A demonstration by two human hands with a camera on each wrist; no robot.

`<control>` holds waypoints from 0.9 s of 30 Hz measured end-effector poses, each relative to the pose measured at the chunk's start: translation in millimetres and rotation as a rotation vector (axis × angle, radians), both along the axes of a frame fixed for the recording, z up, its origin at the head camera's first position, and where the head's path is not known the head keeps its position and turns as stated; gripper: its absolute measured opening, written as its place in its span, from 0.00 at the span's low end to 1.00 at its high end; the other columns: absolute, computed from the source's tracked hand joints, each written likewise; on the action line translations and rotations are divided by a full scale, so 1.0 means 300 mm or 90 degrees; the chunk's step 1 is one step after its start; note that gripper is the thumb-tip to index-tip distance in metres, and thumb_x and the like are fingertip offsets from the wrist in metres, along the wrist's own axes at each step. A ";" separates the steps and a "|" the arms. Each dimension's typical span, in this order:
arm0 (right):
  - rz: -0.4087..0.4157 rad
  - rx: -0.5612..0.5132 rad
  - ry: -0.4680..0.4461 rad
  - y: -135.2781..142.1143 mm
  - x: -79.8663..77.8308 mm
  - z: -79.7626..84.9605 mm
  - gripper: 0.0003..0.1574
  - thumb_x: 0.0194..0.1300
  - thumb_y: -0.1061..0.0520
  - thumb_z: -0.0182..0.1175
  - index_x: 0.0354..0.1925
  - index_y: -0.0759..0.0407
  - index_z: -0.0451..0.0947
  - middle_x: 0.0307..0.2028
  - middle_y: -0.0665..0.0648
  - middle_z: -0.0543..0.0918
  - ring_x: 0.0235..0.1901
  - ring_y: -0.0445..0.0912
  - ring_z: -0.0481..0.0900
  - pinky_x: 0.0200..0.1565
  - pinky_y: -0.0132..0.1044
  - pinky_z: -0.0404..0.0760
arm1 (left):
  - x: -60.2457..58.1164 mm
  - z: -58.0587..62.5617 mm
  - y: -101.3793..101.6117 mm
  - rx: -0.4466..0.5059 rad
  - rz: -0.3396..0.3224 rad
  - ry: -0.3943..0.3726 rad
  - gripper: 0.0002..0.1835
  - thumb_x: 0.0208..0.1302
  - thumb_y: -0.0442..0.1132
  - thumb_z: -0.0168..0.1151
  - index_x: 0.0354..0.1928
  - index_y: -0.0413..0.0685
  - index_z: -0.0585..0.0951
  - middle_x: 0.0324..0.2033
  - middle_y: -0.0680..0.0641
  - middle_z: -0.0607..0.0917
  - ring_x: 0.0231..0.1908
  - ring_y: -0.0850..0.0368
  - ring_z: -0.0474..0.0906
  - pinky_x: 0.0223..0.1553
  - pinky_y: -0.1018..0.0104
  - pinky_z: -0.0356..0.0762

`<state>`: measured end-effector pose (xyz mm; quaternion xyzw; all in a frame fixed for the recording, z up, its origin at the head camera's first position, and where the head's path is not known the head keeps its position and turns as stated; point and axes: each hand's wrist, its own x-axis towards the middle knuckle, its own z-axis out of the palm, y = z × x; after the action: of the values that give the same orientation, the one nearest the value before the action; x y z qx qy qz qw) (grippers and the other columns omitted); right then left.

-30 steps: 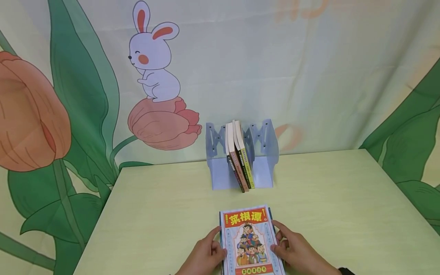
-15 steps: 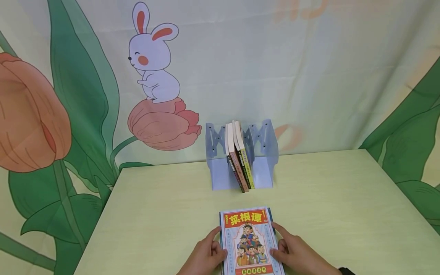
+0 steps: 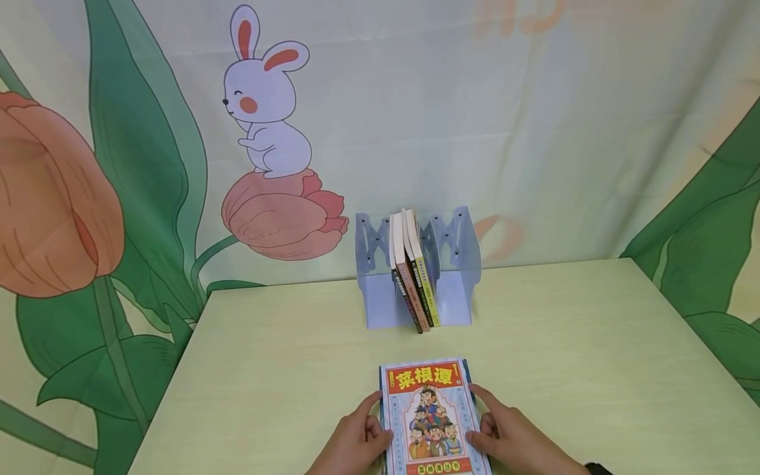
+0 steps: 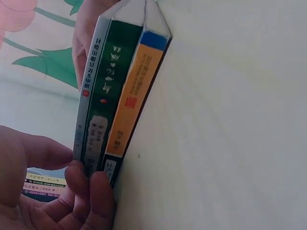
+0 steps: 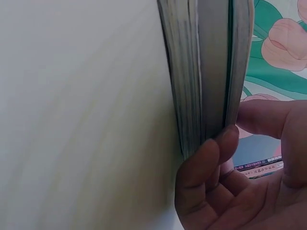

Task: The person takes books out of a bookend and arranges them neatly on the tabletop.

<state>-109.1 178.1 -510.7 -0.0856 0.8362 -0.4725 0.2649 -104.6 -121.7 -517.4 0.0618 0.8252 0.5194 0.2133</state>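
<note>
A stack of three books stands at the table's near edge in the head view, topped by a comic-style book (image 3: 436, 415) with a red and yellow title band. My left hand (image 3: 353, 437) holds its left side and my right hand (image 3: 515, 432) its right side, each with the thumb at the cover's edge. The left wrist view shows a light blue spine (image 4: 85, 105), a thick green spine (image 4: 109, 81) and an orange spine (image 4: 132, 96), with fingers curled against them. Page edges (image 5: 213, 67) face the right hand's fingers in the right wrist view.
Behind the stack, a blue-grey book rack (image 3: 454, 297) stands on the pale table (image 3: 285, 356) near the back edge. Several books (image 3: 415, 277) lean to the left in its middle. A printed curtain (image 3: 380, 99) hangs right behind the table.
The stack's top edge and my right hand have shifted very slightly toward me since a second ago. Over the last half second nothing visibly differs.
</note>
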 end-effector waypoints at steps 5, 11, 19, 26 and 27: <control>-0.007 0.008 0.001 -0.004 -0.001 0.004 0.58 0.63 0.42 0.65 0.76 0.62 0.46 0.27 0.52 0.78 0.27 0.42 0.74 0.27 0.29 0.70 | 0.000 0.011 -0.003 -0.040 0.008 0.067 0.32 0.66 0.42 0.61 0.69 0.39 0.66 0.28 0.53 0.78 0.24 0.65 0.70 0.26 0.74 0.66; -0.016 0.034 0.021 0.001 -0.002 0.022 0.53 0.62 0.42 0.66 0.75 0.55 0.51 0.26 0.52 0.79 0.27 0.42 0.74 0.27 0.30 0.70 | -0.003 0.039 -0.013 -0.044 0.019 0.100 0.27 0.66 0.40 0.58 0.65 0.40 0.69 0.35 0.51 0.77 0.24 0.66 0.71 0.25 0.74 0.68; -0.023 0.071 0.084 0.009 -0.006 0.067 0.42 0.65 0.42 0.63 0.71 0.52 0.62 0.31 0.49 0.77 0.28 0.39 0.72 0.27 0.30 0.70 | -0.004 0.094 -0.012 -0.066 0.030 0.133 0.29 0.67 0.44 0.61 0.68 0.46 0.67 0.58 0.46 0.76 0.52 0.51 0.77 0.45 0.62 0.78; -0.005 0.118 0.193 0.014 -0.009 0.101 0.36 0.64 0.39 0.62 0.66 0.49 0.69 0.44 0.47 0.76 0.37 0.38 0.74 0.33 0.30 0.73 | 0.014 0.129 -0.002 -0.099 -0.019 0.191 0.37 0.63 0.45 0.64 0.73 0.55 0.63 0.72 0.51 0.63 0.70 0.44 0.63 0.63 0.40 0.69; -0.003 0.127 0.201 0.013 -0.009 0.105 0.36 0.64 0.38 0.63 0.66 0.47 0.70 0.48 0.47 0.75 0.41 0.39 0.75 0.36 0.32 0.76 | 0.016 0.131 -0.001 -0.110 -0.027 0.188 0.38 0.63 0.48 0.65 0.73 0.57 0.62 0.74 0.52 0.61 0.72 0.44 0.60 0.64 0.38 0.67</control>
<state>-111.9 181.9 -479.1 -0.1303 0.9103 -0.3684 0.1365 -99.9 -121.9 -478.1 0.1362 0.8876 0.4272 0.1053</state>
